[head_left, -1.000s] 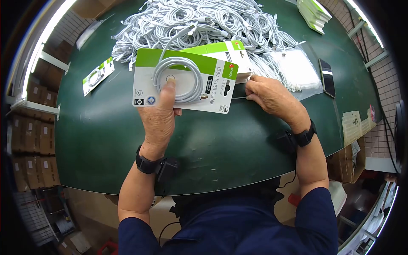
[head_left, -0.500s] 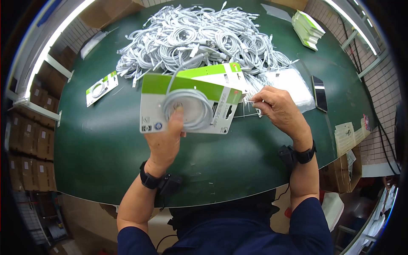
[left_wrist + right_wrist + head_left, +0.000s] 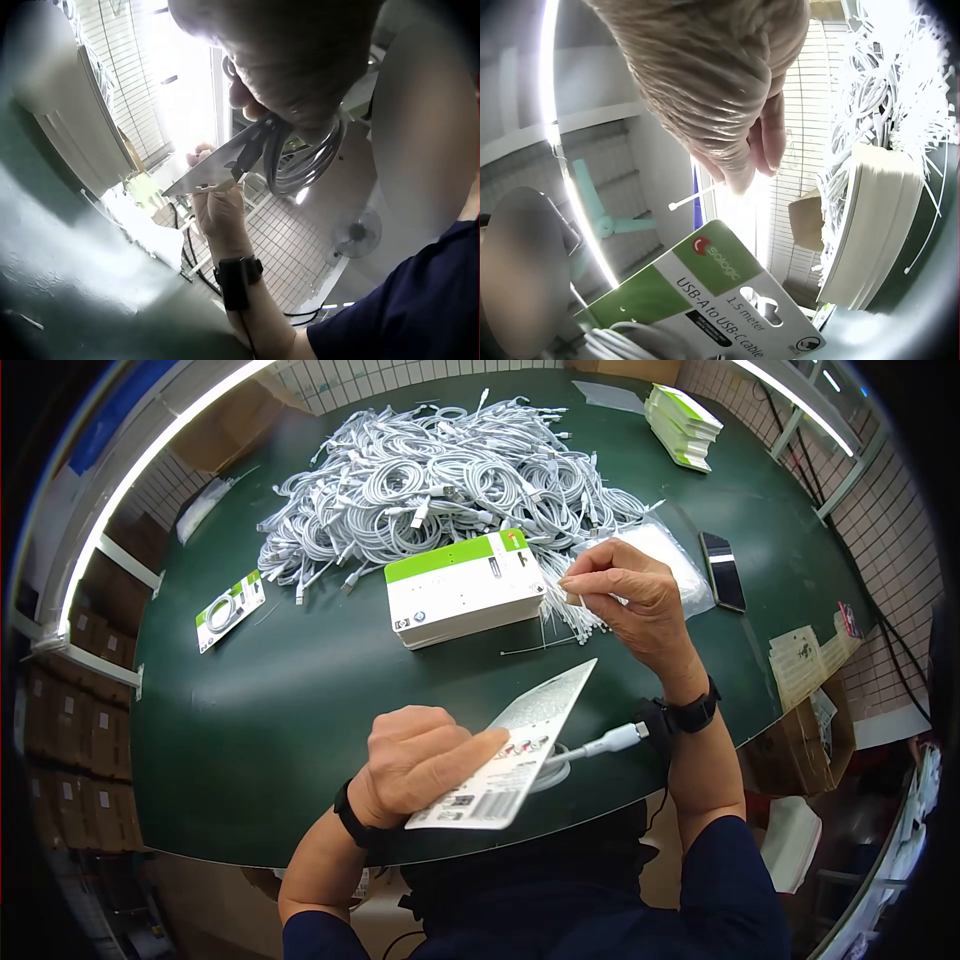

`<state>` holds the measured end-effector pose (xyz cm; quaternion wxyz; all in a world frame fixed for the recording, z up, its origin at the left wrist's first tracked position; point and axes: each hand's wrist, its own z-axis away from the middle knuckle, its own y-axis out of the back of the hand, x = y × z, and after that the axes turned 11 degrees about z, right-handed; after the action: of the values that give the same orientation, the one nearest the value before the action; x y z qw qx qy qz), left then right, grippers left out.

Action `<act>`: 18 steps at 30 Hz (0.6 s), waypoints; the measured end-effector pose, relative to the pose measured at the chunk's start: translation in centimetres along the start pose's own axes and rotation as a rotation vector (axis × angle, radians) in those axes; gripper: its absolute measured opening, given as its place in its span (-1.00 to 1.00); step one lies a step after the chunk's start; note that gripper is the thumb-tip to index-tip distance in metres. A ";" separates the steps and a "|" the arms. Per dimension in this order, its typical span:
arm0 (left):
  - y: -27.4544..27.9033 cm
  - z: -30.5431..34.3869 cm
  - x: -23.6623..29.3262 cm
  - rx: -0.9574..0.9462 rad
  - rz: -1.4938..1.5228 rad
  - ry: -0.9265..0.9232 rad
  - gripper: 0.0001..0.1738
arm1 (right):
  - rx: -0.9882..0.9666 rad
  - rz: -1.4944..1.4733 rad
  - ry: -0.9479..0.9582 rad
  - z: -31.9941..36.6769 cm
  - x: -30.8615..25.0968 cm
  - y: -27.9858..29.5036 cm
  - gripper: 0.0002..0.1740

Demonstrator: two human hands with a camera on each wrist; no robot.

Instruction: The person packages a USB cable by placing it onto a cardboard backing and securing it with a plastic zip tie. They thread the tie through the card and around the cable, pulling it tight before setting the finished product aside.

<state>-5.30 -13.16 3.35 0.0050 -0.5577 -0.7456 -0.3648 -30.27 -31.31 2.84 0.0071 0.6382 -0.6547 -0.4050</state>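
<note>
My left hand [image 3: 415, 760] grips a white and green cable card [image 3: 530, 745], thumb on its printed back, which faces up in the head view. Behind the card hangs a coiled white USB cable [image 3: 300, 169], its plug [image 3: 618, 738] sticking out to the right. In the right wrist view the card's front reads "USB-A to USB-C cable". My right hand [image 3: 635, 600] pinches a thin white cable tie [image 3: 694, 198] between thumb and fingers, above and right of the card. Beyond it lies a bunch of white cable ties [image 3: 572, 615].
A stack of cards [image 3: 465, 595] stands mid-table before a large heap of white cables [image 3: 430, 485]. One card with a coiled cable [image 3: 230, 610] lies at left. A plastic bag [image 3: 680, 565], a phone [image 3: 722, 572] and more stacked cards [image 3: 682, 425] are at right.
My left hand has brought the card down toward the table's near edge and turned its back upward. My right hand has lifted away from the bunch with a cable tie.
</note>
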 end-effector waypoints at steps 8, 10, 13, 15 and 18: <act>-1.1 0.8 -0.3 -0.131 -0.095 -0.130 -0.56 | -0.073 -0.132 0.070 0.3 -0.5 -0.4 -0.68; -1.3 0.9 -0.4 -0.153 -0.103 -0.145 -0.55 | -0.086 -0.148 0.085 0.3 -0.8 -0.5 -0.68; -1.4 0.8 -0.3 -0.145 -0.108 -0.164 -0.54 | -0.110 -0.194 0.066 0.3 -1.3 -0.6 -0.66; -1.5 0.5 -0.2 -0.117 -0.094 -0.203 -0.57 | -0.115 -0.248 0.024 0.3 -2.2 -0.6 -0.66; -1.4 0.3 -0.2 -0.105 -0.087 -0.212 -0.57 | -0.109 -0.281 0.077 -0.3 -4.2 -0.6 -0.76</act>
<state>-6.27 -13.33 2.23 -0.1190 -0.5597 -0.7452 -0.3424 -28.78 -27.90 4.83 0.0103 0.7372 -0.5353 -0.4122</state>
